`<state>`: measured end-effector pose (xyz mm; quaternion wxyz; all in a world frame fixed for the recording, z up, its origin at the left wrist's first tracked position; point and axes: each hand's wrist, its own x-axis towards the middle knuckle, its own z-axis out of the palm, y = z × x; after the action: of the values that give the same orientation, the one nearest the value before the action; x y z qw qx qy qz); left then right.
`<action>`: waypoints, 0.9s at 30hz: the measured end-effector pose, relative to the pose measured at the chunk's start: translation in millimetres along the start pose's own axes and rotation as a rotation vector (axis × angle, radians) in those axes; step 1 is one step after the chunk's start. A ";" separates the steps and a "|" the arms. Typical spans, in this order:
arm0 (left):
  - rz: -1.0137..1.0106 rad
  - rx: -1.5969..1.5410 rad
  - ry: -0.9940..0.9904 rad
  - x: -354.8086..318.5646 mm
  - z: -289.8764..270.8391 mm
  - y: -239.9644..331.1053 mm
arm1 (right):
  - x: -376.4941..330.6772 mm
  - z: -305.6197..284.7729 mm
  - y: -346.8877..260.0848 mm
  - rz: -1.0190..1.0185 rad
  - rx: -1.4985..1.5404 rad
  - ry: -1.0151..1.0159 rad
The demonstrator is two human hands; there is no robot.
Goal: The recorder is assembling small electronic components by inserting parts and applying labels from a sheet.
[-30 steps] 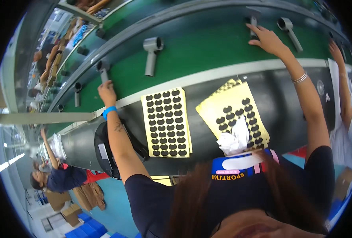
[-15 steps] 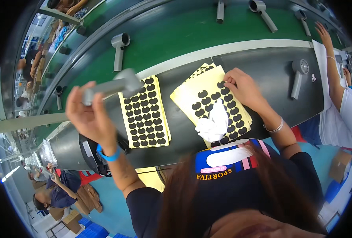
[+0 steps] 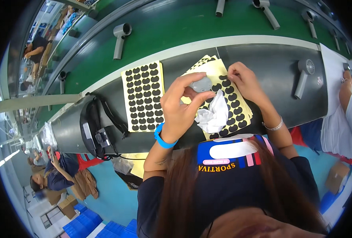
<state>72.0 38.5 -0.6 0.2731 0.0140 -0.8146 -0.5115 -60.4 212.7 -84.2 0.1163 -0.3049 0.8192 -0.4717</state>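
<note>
My left hand (image 3: 184, 97) grips a grey handheld fan (image 3: 201, 85) between thumb and fingers. One rounded end of it faces up and the rest is hidden behind the hand. Beneath it lies a stack of pale yellow sheets (image 3: 219, 66) with rows of black notched-round stickers. At the upper right of this stack my right hand (image 3: 245, 81) is closed, its fingertips pressed together beside a black sticker (image 3: 223, 77). Whether a sticker is between those fingers cannot be made out. A crumpled white tissue (image 3: 213, 116) rests on the sheets, just below my left hand.
A second sticker stack (image 3: 144, 95) lies to the left, beside a black strapped bag (image 3: 92, 127). Another grey fan (image 3: 304, 78) lies on the black table (image 3: 271, 63) at right. Beyond the table, a green conveyor (image 3: 164, 27) carries several more. A person's arm (image 3: 345, 91) shows at far right.
My left hand has brought the fan from the left across to the right, over the sheets, and turned it end-on. My right hand stays at the stack's upper edge, slightly shifted.
</note>
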 end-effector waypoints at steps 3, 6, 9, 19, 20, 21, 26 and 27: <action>-0.058 -0.041 -0.093 -3.0 -2.8 -2.2 | -4.9 -6.8 8.8 0.064 0.268 -0.059; -0.106 -0.165 -0.009 -3.9 -2.3 -1.0 | -9.8 -18.4 0.2 0.039 0.571 0.031; -0.133 0.004 -0.079 -1.9 -15.7 2.6 | -14.8 -35.4 -42.5 -0.038 0.528 0.048; -0.403 -0.326 -0.237 -0.1 -37.7 12.9 | -26.2 -34.6 -96.6 -0.210 0.530 0.153; -0.286 -0.242 -0.152 -1.0 -33.3 15.7 | -27.9 -34.4 -101.7 -0.225 0.569 0.119; -0.169 -0.160 -0.067 -1.4 -30.2 17.2 | -30.3 -34.3 -106.7 -0.217 0.566 0.124; -0.115 -0.136 -0.082 -9.1 -15.8 11.1 | -30.8 -23.1 -118.2 -0.220 0.629 -0.004; -0.115 -0.144 -0.087 -10.5 -12.9 11.7 | -30.4 -22.1 -117.8 -0.231 0.616 -0.021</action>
<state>89.9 36.6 8.9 0.2081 0.0190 -0.7846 -0.5837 -1.2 203.3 24.0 0.1572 -0.3509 0.5966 -0.7044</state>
